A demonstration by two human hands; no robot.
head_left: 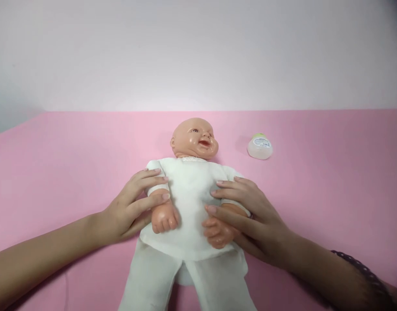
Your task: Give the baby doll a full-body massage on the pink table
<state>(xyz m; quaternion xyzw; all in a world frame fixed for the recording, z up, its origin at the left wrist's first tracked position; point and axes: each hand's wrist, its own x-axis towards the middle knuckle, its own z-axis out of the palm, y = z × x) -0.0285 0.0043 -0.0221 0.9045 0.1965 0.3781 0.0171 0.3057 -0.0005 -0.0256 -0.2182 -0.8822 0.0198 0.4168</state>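
Note:
A baby doll (pixel 190 190) with a bald plastic head and white top and trousers lies on its back in the middle. Its head is turned toward the right of the view. My left hand (pixel 133 205) is around the doll's arm on the left, with fingers laid across the sleeve and forearm. On the other side, my right hand (pixel 256 216) holds the doll's other arm, its fingers reaching over onto the chest. Both plastic fists show below my fingers. The doll's feet are cut off by the lower edge of the view.
Pink covering (pixel 88 147) spreads under the doll, meeting a pale wall (pixel 192 56) at the back. A small clear bottle (pixel 260 147) with a greenish top and a printed label is to the right of the doll's head.

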